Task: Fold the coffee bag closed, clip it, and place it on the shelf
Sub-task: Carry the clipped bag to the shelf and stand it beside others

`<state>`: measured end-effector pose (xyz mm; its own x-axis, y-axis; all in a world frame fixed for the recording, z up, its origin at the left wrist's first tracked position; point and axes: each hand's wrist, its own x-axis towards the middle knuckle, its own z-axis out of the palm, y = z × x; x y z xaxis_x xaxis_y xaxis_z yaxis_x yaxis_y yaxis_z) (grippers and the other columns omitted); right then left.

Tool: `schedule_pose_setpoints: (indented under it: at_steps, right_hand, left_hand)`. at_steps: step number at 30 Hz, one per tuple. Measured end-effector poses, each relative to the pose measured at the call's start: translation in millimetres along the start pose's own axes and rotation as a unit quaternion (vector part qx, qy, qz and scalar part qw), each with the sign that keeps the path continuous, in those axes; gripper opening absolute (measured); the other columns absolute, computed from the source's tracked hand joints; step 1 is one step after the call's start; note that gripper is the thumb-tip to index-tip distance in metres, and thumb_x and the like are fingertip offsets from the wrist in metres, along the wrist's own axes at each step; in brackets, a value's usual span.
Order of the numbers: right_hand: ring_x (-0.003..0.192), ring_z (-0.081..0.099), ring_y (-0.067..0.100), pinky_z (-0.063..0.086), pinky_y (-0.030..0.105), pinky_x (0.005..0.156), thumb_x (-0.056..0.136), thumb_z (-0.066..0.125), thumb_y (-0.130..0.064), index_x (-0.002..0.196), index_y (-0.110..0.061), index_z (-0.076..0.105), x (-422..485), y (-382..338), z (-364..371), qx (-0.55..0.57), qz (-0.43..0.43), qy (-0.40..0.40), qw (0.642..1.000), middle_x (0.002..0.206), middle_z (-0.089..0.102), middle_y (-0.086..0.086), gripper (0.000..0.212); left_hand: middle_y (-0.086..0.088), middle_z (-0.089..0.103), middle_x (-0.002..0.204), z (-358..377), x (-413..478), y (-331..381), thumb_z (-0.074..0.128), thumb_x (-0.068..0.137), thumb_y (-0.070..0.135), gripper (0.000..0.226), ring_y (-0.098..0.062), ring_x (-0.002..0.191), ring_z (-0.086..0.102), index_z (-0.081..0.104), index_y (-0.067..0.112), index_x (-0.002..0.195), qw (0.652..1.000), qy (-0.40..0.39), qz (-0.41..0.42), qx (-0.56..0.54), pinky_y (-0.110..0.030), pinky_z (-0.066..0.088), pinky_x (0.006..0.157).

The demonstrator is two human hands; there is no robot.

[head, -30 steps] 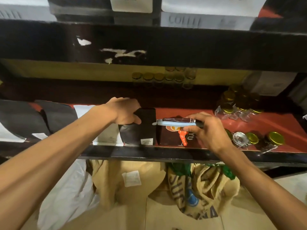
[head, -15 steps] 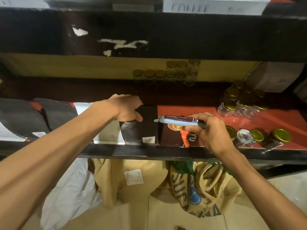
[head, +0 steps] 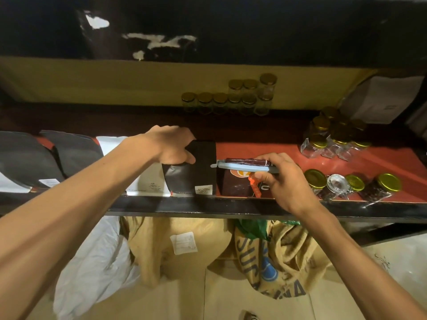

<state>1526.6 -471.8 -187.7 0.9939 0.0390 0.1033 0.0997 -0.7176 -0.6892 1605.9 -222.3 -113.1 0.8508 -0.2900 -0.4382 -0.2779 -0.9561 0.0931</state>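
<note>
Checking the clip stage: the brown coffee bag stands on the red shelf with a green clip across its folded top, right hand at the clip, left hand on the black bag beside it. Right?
Not quite: the clip is pale blue, not green, as the head view shows. The rest holds: brown coffee bag on the red shelf, right hand at the clip, left hand on the black bag.

Dim, warm light, with wide-angle bend at the edges.

We see the red shelf brightest toward its right end, where the gold jar lids catch small glints; left of that it falls dim. Above the shelf the dark beam is nearly black, and behind it the back row of jars is soft and murky. The shelf's front edge bows, and both forearms stretch large below it.
</note>
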Motion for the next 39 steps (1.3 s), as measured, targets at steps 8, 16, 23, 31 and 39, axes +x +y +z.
schedule_pose_setpoints:
  at_steps: [8, 16, 23, 31, 39]
  right_hand:
    - [0.117, 0.044, 0.018, 0.044, 0.036, 0.102, 0.096, 0.063, -0.023, 0.139, -0.029, 0.047, -6.9, 4.0, 0.7, 0.001, 0.0, -0.034, 0.999, 0.116, 0.043, -0.004, 0.047]
    - [0.125, 0.024, 0.005, 0.03, 0.029, 0.102, 0.089, 0.07, -0.031, 0.148, -0.043, 0.032, -6.3, 3.8, -5.5, -0.01, -0.024, -0.043, 0.999, 0.139, 0.035, -0.007, 0.07]
    - [0.104, 0.058, 0.012, 0.05, 0.035, 0.093, 0.09, 0.07, -0.024, 0.119, -0.025, 0.064, -4.0, 1.9, -16.6, 0.007, -0.053, -0.037, 0.998, 0.111, 0.063, -0.005, 0.029]
    - [0.11, 0.058, 0.02, 0.054, 0.035, 0.091, 0.091, 0.069, -0.024, 0.126, -0.024, 0.061, 19.0, 0.0, -14.0, 0.041, -0.015, -0.051, 0.998, 0.114, 0.054, -0.003, 0.036]
    - [0.102, 0.055, 0.014, 0.048, 0.028, 0.087, 0.089, 0.071, -0.02, 0.117, -0.024, 0.066, 14.6, 3.0, -7.2, 0.015, -0.024, -0.026, 0.999, 0.107, 0.057, -0.004, 0.028]
  left_hand:
    - [-0.005, 0.067, 0.117, 0.9, -2.3, 0.8, 0.061, 0.093, 0.041, 0.047, -0.029, 0.107, 0.063, 0.053, 0.025, 0.136, 1.0, 0.003, -0.002, -0.012, -0.038, 0.05, 0.089]
    - [-0.002, 0.058, 0.136, 2.7, -7.8, -4.9, 0.059, 0.094, 0.042, 0.053, -0.029, 0.119, 0.058, 0.041, 0.036, 0.144, 0.999, 0.039, 0.028, -0.007, -0.034, 0.039, 0.083]
    - [0.0, 0.064, 0.13, 9.2, -13.6, -5.9, 0.06, 0.094, 0.039, 0.051, -0.034, 0.117, 0.058, 0.041, 0.037, 0.141, 0.993, 0.098, 0.07, 0.002, -0.037, 0.048, 0.093]
    - [-0.001, 0.064, 0.128, 10.6, -6.8, -7.5, 0.059, 0.095, 0.035, 0.05, -0.031, 0.115, 0.06, 0.039, 0.041, 0.14, 0.994, 0.089, 0.063, -0.011, -0.034, 0.044, 0.085]
    - [0.008, 0.059, 0.136, 8.4, -10.1, -8.2, 0.063, 0.093, 0.036, 0.058, -0.02, 0.115, 0.059, 0.037, 0.043, 0.143, 0.989, 0.069, 0.095, -0.085, -0.035, 0.048, 0.093]
